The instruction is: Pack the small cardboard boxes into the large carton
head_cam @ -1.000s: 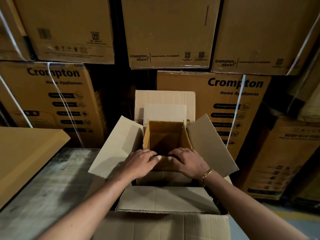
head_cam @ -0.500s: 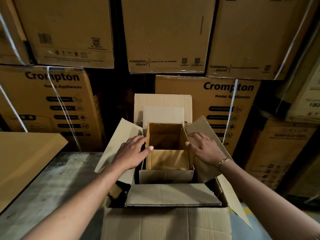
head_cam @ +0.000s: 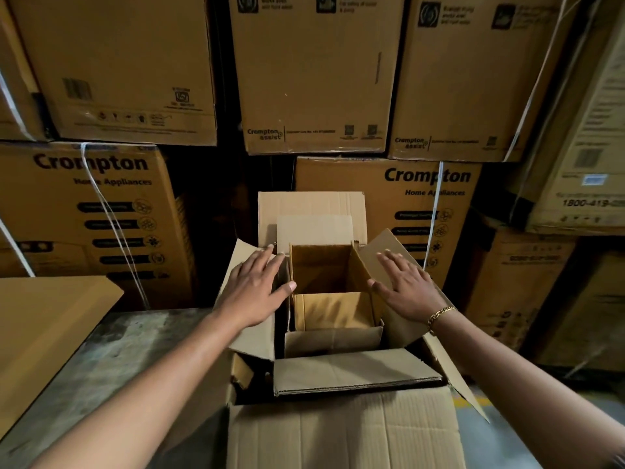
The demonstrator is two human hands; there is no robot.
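- The small cardboard box (head_cam: 333, 301) is sitting upright and open-topped inside the large carton (head_cam: 341, 431), toward its far side.
- The left hand (head_cam: 253, 292) is lying flat, fingers spread, on the carton's left flap (head_cam: 247, 333), thumb reaching toward the small box's left wall.
- The right hand (head_cam: 407, 287) is resting likewise, fingers splayed and gripping nothing, on the right flap (head_cam: 402, 330).
- The small box is lying between both hands, about equally near each; its opening is facing up.

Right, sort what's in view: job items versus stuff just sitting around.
Job:
- large carton
- small box inside it
- left hand and right hand, open on the side flaps

Just around:
- stacked printed cartons
- flat cardboard sheet
- table
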